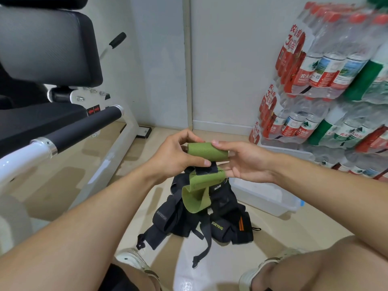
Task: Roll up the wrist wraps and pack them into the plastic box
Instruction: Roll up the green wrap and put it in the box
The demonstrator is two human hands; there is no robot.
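Note:
A green wrist wrap [206, 151] is partly rolled into a short cylinder held in the air. My left hand [174, 154] grips the roll's left end between thumb and fingers. My right hand [241, 160] pinches its right end, thumb on top and fingers underneath. The wrap's loose tail [196, 198] hangs down in a loop with a black patch near the roll. Below it on the floor lies a pile of black wrist wraps [210, 221]. A clear plastic box [264, 196] stands on the floor to the right of the pile.
A white-framed gym machine [84, 127] with black pads fills the left side. Shrink-wrapped packs of water bottles [327, 85] are stacked against the wall on the right. My knees and shoes [134, 259] are at the bottom edge.

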